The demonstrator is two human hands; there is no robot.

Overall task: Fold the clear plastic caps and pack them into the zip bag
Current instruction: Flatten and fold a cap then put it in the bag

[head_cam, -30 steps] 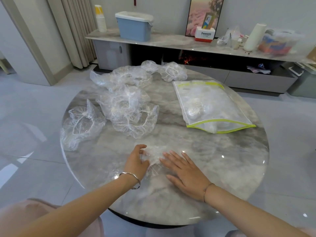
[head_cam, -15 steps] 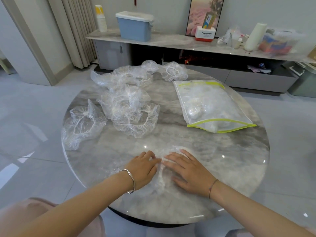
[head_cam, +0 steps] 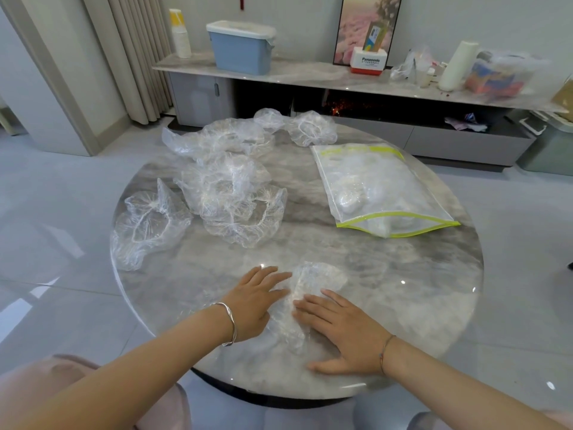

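Left hand: I am laying my left hand [head_cam: 254,302] flat, fingers straight and close together, pressing on the left side of the cap and gripping nothing.
Right hand: I am spreading my right hand [head_cam: 344,330] flat too, fingertips weighing on the cap's right side, with nothing held in it.
Cap being folded: the cap [head_cam: 313,280] is lying on the near part of the table [head_cam: 403,290], partly under both sets of fingers. I am pressing it, I judge, to push the air out so the fold lies thin.
Zip bag: the zip bag [head_cam: 381,181] is lying at the far right, well apart from my hands. Its green-edged end is gaping towards me, likely so a folded cap slides straight in.
Loose caps: the loose caps [head_cam: 229,193] are lying puffed up on the left and far side, leaving me this working patch.
Count: I am counting one cap under my hands, one bag, and about six loose caps, though overlaps are making that unsure. The pieces inside the bag are too blurred to count.
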